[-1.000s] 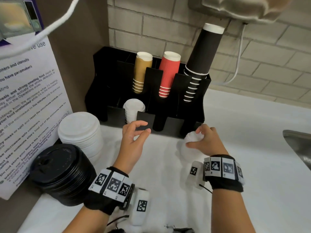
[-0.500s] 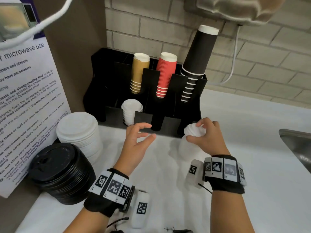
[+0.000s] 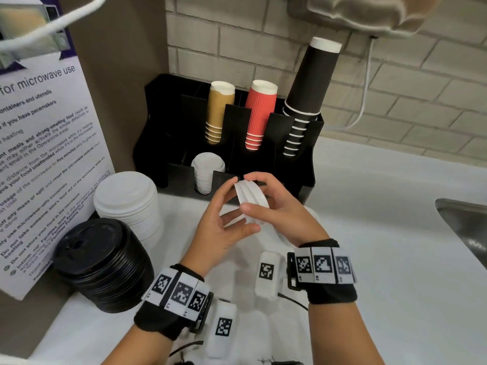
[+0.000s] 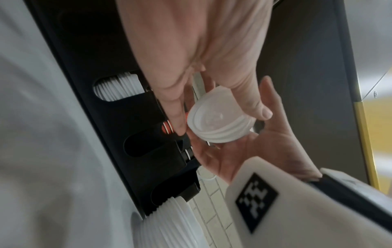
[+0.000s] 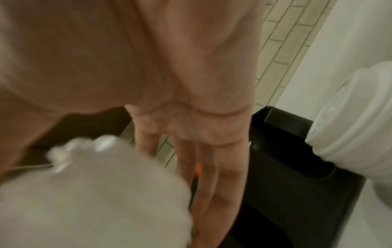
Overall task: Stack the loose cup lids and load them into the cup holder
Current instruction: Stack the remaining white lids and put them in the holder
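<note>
I hold a short stack of small white lids, tipped on edge, in front of the black cup holder. My right hand curls over its top with the thumb on its face. My left hand pinches the same stack between forefinger and thumb. One front slot of the holder holds small white lids; the slots to its right look dark. A taller stack of small white lids stands on the counter by the holder's right end, mostly hidden under my right wrist in the head view.
Stacks of large white lids and black lids stand at the left by a microwave notice. Gold, red and black cups fill the holder's back slots. A metal sink lies at the right.
My right hand lifted a few lids off the counter stack and carried them up and left. My left hand closed in and took hold of them too.
</note>
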{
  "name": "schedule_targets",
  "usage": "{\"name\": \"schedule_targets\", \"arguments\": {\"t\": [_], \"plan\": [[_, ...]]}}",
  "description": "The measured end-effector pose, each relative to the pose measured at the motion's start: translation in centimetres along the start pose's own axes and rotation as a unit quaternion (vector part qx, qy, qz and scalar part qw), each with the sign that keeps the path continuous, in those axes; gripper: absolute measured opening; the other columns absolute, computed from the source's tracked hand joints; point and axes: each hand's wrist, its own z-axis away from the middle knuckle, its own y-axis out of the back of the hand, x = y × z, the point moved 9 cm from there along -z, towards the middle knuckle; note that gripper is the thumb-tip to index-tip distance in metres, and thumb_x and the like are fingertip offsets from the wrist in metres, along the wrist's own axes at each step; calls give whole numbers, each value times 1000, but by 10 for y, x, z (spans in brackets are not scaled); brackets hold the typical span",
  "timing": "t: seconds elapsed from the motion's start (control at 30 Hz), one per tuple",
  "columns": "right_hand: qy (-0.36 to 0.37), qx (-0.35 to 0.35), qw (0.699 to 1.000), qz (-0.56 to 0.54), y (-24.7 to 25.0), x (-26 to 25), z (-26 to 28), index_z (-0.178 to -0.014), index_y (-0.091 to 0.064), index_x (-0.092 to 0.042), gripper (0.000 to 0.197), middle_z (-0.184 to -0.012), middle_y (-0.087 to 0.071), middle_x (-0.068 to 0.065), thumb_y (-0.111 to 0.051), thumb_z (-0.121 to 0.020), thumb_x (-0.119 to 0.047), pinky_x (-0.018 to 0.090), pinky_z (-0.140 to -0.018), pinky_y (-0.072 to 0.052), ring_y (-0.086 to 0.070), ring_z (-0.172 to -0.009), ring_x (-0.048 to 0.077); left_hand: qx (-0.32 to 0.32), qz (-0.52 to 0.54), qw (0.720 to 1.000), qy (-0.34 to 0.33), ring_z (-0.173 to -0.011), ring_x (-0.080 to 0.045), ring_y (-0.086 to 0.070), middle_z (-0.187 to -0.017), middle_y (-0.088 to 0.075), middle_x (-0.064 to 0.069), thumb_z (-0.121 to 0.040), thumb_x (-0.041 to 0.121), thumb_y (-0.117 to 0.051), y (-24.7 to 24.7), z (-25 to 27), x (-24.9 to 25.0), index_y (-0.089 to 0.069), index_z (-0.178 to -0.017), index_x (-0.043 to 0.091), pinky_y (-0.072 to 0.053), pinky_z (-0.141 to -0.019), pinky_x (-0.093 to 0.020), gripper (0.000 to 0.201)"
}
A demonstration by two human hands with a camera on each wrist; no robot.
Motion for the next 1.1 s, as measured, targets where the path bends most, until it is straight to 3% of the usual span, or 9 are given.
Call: {"name": "schedule_targets", "arguments": {"t": [0.1, 0.23, 0.43, 0.53, 0.77, 0.87, 0.93, 1.0, 1.1], "plan": [[-2, -36, 999, -28, 1, 0, 3, -132, -52, -31, 60, -122, -63, 2, -73, -76, -26, 36, -93, -52, -64, -109, 18, 17, 5, 1000, -9, -113, -4, -60, -136, -50, -3, -61, 20, -81, 6, 3, 3, -40, -139, 28, -53, -82, -21, 89], [2, -43, 998, -44, 2, -3, 7, -132, -53, -25, 58, -121, -65, 4, -71, -78, -18, 31, -87, -51, -65, -108, 21, 14, 9, 1000, -5, -110, 0, -59, -134, -50, -2, -58, 19, -82, 7, 5, 4, -40, -139, 28, -52, -78, -17, 91], [16, -33, 999, -13, 2, -6, 9, -127, -57, -29, 56, -122, -64, -1, -76, -76, -19, 40, -96, -50, -65, -107, 19, 9, 0, 1000, -2, -113, 2, -57, -137, -49, -1, -59, 17, -82, 6, 7, 4, -40, -141, 28, -52, -77, -15, 93], [31, -27, 999, 9, 2, -9, 7, -124, -59, -27, 55, -118, -65, 0, -81, -74, -15, 39, -97, -51, -64, -108, 16, 11, 1, 1000, 4, -114, -3, -58, -136, -50, 2, -59, 19, -83, 7, 6, 2, -40, -142, 30, -53, -76, -17, 94], [46, -24, 997, 54, -8, -13, -7, -116, -59, -31, 50, -107, -66, -8, -80, -74, -13, 22, -83, -53, -64, -100, 6, 40, 1, 999, -8, -109, 6, -58, -129, -53, 9, -57, 19, -82, 17, 2, 3, -43, -135, 36, -53, -75, -15, 88], [66, -17, 995, 69, -8, -22, -23, -116, -58, -28, 51, -108, -64, -2, -80, -73, -13, 24, -80, -56, -65, -96, 10, 68, 6, 998, -11, -111, 3, -58, -130, -51, 14, -58, 28, -82, 27, 2, 2, -40, -132, 44, -52, -82, -17, 87], [85, 29, 993, 77, -1, -32, -44, -115, -54, -26, 53, -108, -62, -2, -82, -71, -14, 24, -78, -56, -65, -92, 12, 102, -1, 995, -2, -111, 0, -59, -130, -49, 16, -62, 41, -76, 37, 3, -2, -39, -129, 47, -52, -84, -17, 77], [114, 82, 984, 111, 5, -45, -70, -112, -50, -22, 54, -108, -58, -6, -83, -69, -15, 18, -76, -53, -61, -94, 10, 131, -15, 991, 15, -110, -7, -60, -129, -49, 12, -71, 46, -67, 46, 4, -7, -45, -127, 43, -52, -88, -24, 60], [129, 83, 965, 214, -6, -53, -115, -115, -50, -10, 55, -115, -55, 3, -81, -70, -16, 28, -87, -47, -53, -108, 18, 155, -33, 987, 37, -108, -13, -60, -129, -50, 0, -87, 36, -62, 56, 0, -16, -54, -123, 28, -53, -90, -28, 38]]}}
